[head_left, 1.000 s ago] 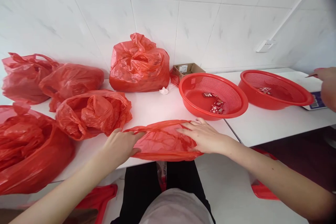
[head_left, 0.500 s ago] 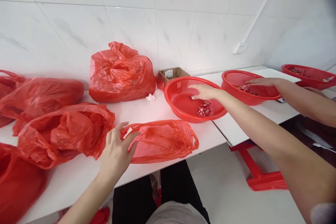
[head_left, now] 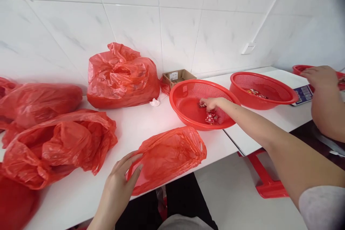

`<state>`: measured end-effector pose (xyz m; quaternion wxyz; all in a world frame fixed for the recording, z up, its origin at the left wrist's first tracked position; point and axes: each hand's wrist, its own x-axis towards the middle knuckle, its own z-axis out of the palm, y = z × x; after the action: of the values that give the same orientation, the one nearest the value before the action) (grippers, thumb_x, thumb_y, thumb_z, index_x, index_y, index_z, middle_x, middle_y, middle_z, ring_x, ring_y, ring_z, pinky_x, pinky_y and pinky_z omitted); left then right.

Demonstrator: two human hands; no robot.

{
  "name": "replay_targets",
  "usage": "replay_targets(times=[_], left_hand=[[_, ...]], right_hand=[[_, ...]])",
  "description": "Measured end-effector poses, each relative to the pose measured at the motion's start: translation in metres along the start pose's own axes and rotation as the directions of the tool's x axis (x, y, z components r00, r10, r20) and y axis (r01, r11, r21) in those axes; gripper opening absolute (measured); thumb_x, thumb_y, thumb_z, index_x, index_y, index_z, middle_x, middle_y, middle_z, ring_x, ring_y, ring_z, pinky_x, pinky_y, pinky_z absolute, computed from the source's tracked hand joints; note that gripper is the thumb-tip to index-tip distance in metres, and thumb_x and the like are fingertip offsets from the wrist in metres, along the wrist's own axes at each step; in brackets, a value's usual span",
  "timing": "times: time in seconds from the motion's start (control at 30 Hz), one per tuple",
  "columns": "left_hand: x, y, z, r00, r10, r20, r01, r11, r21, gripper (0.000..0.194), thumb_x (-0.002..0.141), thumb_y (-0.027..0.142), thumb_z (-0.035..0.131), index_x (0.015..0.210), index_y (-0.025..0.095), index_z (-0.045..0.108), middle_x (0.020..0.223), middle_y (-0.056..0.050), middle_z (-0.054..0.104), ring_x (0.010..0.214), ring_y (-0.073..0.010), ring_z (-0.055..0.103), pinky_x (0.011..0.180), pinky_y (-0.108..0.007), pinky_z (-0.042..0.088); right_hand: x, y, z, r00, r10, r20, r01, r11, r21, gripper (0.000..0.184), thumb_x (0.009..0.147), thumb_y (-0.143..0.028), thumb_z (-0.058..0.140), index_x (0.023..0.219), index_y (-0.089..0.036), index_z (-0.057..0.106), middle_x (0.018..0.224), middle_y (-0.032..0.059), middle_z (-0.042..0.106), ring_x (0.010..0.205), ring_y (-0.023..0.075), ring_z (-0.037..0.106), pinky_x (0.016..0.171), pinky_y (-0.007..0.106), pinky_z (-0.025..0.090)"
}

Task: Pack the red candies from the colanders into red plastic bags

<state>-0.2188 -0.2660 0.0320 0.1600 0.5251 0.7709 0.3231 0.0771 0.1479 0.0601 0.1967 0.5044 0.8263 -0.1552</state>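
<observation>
My left hand (head_left: 118,178) has its thumb and fingers around the near left edge of a red plastic bag (head_left: 167,154), whose mouth gapes on the white table. Inside the nearest red basket (head_left: 179,113), which has perforated sides, my right hand (head_left: 211,104) reaches down with bent fingers closed on a small wrapped packet (head_left: 202,105). Part of that packet is hidden by the fingers. Beneath my right hand lies a red packet with white dots (head_left: 210,118), beside another one like it.
Several filled red bags (head_left: 122,79) crowd the left and back. A cardboard tray (head_left: 180,76) and a crumpled white tissue (head_left: 154,102) lie near the wall. Rightward are a second basket (head_left: 265,82), a scale (head_left: 303,94), another person's hand (head_left: 320,76) and a red stool (head_left: 262,172).
My left hand has drawn the bag's left end nearer to me. My right hand has moved down onto the packets. The other person's hand has left the second basket, moving right.
</observation>
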Motion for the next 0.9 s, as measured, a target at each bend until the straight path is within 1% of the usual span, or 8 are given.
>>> replay_targets(times=[0.17,0.3,0.43,0.63,0.7,0.77,0.83,0.9], left_hand=[[-0.006,0.01,0.001,0.999,-0.042,0.006,0.042,0.987,-0.158,0.041,0.086,0.051,0.055,0.12,0.031,0.064,0.136,-0.007,0.057,0.128,-0.0285,0.05,0.108,-0.049,0.038],[-0.01,0.022,-0.001,0.995,-0.094,-0.036,0.077,0.944,-0.321,0.044,0.086,0.051,0.057,0.123,0.029,0.061,0.139,-0.007,0.054,0.131,-0.0276,0.048,0.109,-0.045,0.038],[-0.012,0.029,-0.001,0.994,-0.109,0.009,0.104,0.915,-0.39,0.045,0.084,0.051,0.06,0.122,0.027,0.063,0.135,-0.007,0.058,0.13,-0.0281,0.049,0.11,-0.043,0.037],[-0.013,0.026,-0.003,0.974,-0.182,0.133,0.224,0.844,-0.488,0.051,0.083,0.053,0.061,0.129,0.032,0.059,0.139,-0.004,0.056,0.135,-0.0271,0.044,0.113,-0.044,0.033],[-0.012,0.029,-0.004,0.966,-0.216,0.14,0.258,0.819,-0.512,0.052,0.082,0.053,0.062,0.129,0.031,0.059,0.14,-0.003,0.056,0.136,-0.0266,0.043,0.113,-0.042,0.033],[-0.01,0.033,-0.004,0.959,-0.245,0.142,0.282,0.786,-0.55,0.055,0.082,0.052,0.063,0.131,0.028,0.058,0.141,-0.004,0.056,0.135,-0.0268,0.044,0.112,-0.041,0.035],[-0.007,0.037,-0.002,0.954,-0.265,0.141,0.296,0.745,-0.597,0.059,0.082,0.051,0.063,0.134,0.026,0.055,0.141,-0.006,0.056,0.133,-0.0276,0.047,0.11,-0.041,0.037],[-0.005,0.041,0.001,0.954,-0.265,0.143,0.293,0.714,-0.635,0.061,0.081,0.05,0.064,0.136,0.024,0.053,0.142,-0.008,0.055,0.133,-0.0283,0.047,0.109,-0.041,0.038]], right_hand=[[-0.004,-0.001,-0.002,0.999,0.006,0.041,-0.007,1.0,0.023,0.091,0.064,-0.02,0.072,0.147,-0.026,0.034,0.118,0.0132,0.062,0.069,0.0187,0.064,0.057,0.028,0.049],[-0.01,-0.007,-0.004,0.999,-0.026,-0.026,0.027,0.999,0.034,0.061,0.072,-0.018,0.065,0.131,-0.023,0.052,0.107,0.0096,0.067,0.073,0.0185,0.064,0.062,0.026,0.047],[-0.016,-0.01,-0.007,0.995,-0.034,-0.089,0.039,0.998,0.051,0.03,0.076,-0.013,0.06,0.105,-0.017,0.065,0.091,0.0095,0.068,0.072,0.0195,0.063,0.063,0.027,0.046],[-0.037,-0.015,-0.03,0.984,-0.04,-0.173,0.078,0.972,0.223,0.024,0.081,-0.013,0.056,0.104,-0.015,0.061,0.098,0.0097,0.067,0.067,0.0141,0.064,0.063,0.025,0.05],[-0.056,-0.033,-0.038,0.969,-0.097,-0.226,0.167,0.935,0.314,0.024,0.084,-0.014,0.052,0.108,-0.016,0.057,0.103,0.0097,0.066,0.07,0.0126,0.064,0.065,0.024,0.052],[-0.083,-0.063,-0.038,0.927,-0.239,-0.288,0.351,0.821,0.45,0.021,0.086,-0.017,0.05,0.107,-0.019,0.054,0.103,0.0081,0.066,0.072,0.0127,0.065,0.064,0.024,0.053],[-0.116,-0.102,-0.03,0.842,-0.438,-0.316,0.538,0.626,0.564,0.019,0.084,-0.019,0.053,0.103,-0.022,0.054,0.1,0.0056,0.067,0.072,0.0143,0.065,0.062,0.026,0.053],[-0.146,-0.14,-0.014,0.777,-0.585,-0.232,0.595,0.563,0.573,0.021,0.08,-0.012,0.05,0.097,-0.023,0.055,0.097,0.0027,0.068,0.073,0.0143,0.065,0.062,0.026,0.052]])
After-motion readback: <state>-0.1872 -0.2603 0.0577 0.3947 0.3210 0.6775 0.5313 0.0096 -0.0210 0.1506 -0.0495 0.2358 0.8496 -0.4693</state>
